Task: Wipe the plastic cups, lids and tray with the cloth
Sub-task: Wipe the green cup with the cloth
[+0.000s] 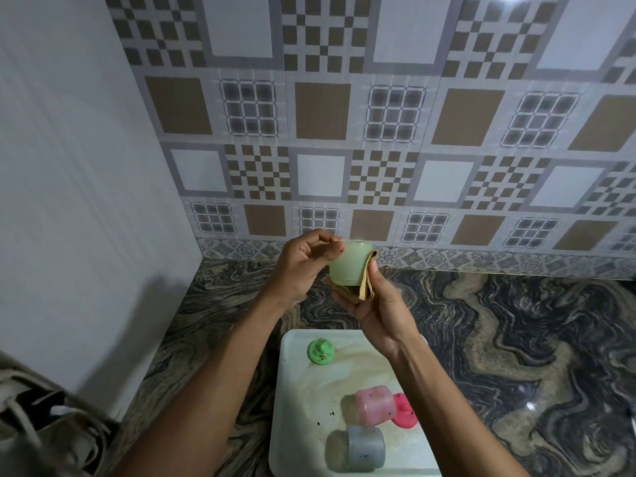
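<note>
Both bare arms reach out from the near edge and meet in the middle. The left hand (303, 263) curls its fingers and pinches the green cup (349, 261). The right hand (377, 306) grips the cloth (366, 287) under it.

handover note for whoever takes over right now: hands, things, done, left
Left hand holds the green cup by its side. Right hand holds the cloth against its base.
On the tray: green lid, pink cup and grey cup on their sides, pink lid.
Done: nothing for certain; green cup under way.
Left: both lids, the other cups and the tray; specks show on most.
</note>
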